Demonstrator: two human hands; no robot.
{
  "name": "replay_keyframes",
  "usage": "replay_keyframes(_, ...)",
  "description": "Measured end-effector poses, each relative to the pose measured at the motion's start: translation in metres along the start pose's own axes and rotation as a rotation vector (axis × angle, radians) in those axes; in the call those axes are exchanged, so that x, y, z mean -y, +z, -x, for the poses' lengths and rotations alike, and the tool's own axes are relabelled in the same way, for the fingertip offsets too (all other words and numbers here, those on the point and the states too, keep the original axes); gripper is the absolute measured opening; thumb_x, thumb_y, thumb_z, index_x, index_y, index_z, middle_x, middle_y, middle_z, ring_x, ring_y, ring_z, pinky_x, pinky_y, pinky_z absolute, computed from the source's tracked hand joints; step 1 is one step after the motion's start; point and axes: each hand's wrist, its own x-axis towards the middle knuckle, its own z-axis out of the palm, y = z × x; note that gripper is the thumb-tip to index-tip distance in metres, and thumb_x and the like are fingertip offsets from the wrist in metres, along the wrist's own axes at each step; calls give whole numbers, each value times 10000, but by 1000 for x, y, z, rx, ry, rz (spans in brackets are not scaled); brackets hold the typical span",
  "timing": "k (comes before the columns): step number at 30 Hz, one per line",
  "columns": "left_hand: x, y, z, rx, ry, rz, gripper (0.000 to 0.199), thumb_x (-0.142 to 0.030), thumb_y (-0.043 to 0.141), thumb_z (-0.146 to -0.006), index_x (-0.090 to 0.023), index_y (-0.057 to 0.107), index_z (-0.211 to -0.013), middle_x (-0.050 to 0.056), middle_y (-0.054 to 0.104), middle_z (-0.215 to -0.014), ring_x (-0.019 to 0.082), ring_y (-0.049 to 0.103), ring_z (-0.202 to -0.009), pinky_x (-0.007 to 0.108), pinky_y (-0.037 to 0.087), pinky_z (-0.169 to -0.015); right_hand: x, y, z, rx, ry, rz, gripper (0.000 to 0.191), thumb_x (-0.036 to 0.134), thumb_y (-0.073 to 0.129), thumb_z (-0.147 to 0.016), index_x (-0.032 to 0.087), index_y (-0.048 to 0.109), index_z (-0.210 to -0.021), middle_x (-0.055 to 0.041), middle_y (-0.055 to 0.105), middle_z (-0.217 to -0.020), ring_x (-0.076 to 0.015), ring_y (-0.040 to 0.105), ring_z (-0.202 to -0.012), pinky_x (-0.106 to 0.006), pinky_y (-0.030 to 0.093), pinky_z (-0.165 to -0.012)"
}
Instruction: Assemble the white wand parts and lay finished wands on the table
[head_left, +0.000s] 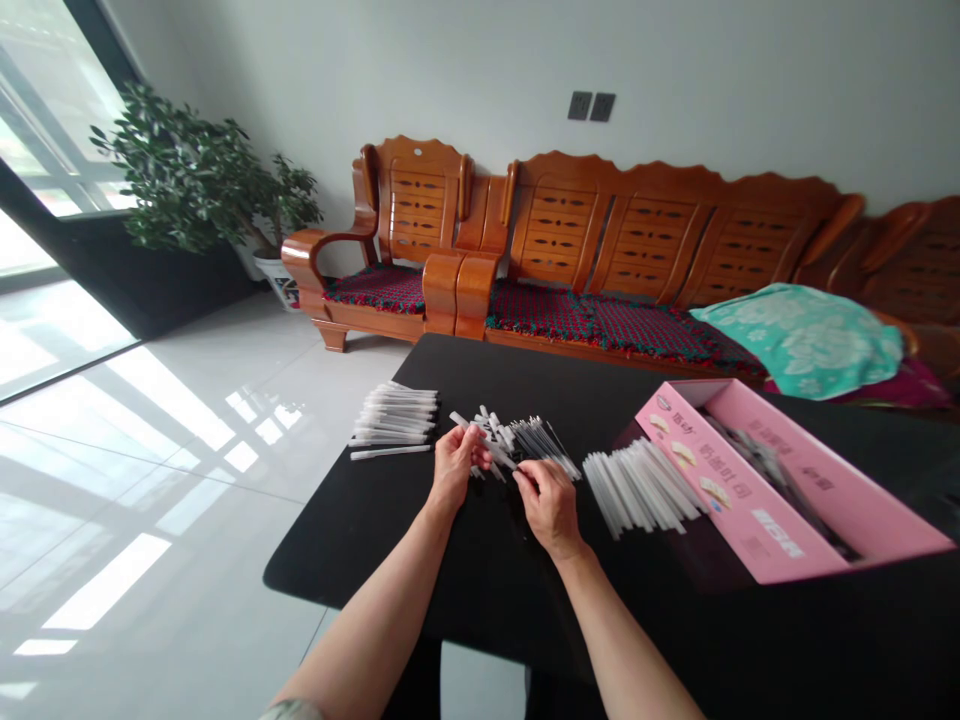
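Note:
My left hand [453, 468] is closed around a whitish translucent pen [495, 452] that slants down to the right. At its lower right end, the fingers of my right hand [551, 502] are pinched together; what small part they cover is hidden. Just beyond my hands lie a loose pile of short white caps [491, 425] and a bundle of thin dark-tipped refills [540, 445]. Left of my left hand, capped white pens [394, 413] are stacked in a row, one [390, 453] lying apart in front. Clear empty barrels [641, 487] lie right of my right hand.
An open pink cardboard box [739, 505] stands on the right of the black table [465, 590], dark items inside. Behind the table is a carved wooden sofa [555, 225] with a turquoise cushion [810, 340]. A potted plant [195, 180] stands at the back left.

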Motion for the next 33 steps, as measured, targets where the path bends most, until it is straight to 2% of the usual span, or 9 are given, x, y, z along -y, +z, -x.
replay_keyframes(6,2,-2,-2,-4,12,5,454,-571,723,-752,-130,621,-791,-2,608,-512,111,560,-432,208,448,-443,-1,0,1,8,54,-31,85,268,595,-932,190,627,-926,-35,643,-756,-188,583,-719,-327,470,-718)
replay_keyframes(11,2,-2,-2,-3,3,5,467,-584,730,-737,-132,618,-783,-5,603,-512,117,565,-430,212,445,-438,-1,0,0,33,8,-11,160,219,505,-972,181,629,-879,-56,664,-791,-199,593,-775,-329,455,-746)
replay_keyframes(16,1,-1,-1,-10,5,-7,477,-589,727,-737,-127,618,-787,1,613,-515,114,562,-426,211,444,-442,-1,0,0,40,72,-27,141,290,569,-949,171,640,-922,-45,655,-772,-185,588,-735,-310,457,-731)
replay_keyframes(21,1,-2,-2,-18,11,-1,473,-581,730,-736,-124,622,-794,5,617,-514,114,563,-428,206,442,-442,-1,-1,0,38,21,-15,179,228,496,-968,180,642,-875,-58,673,-797,-192,602,-777,-314,451,-754)
replay_keyframes(28,2,-9,-8,-157,59,65,483,-581,754,-702,-122,633,-791,-14,588,-510,111,566,-449,204,452,-448,-7,-4,3,-11,81,58,159,243,552,-935,176,646,-827,-39,653,-735,-171,580,-704,-291,421,-719)
replay_keyframes(33,1,-10,-9,-186,67,82,478,-571,761,-698,-119,636,-787,-12,588,-521,113,578,-467,201,459,-453,-7,-3,5,26,59,139,160,234,589,-912,181,662,-779,-16,643,-677,-157,563,-651,-283,379,-694)
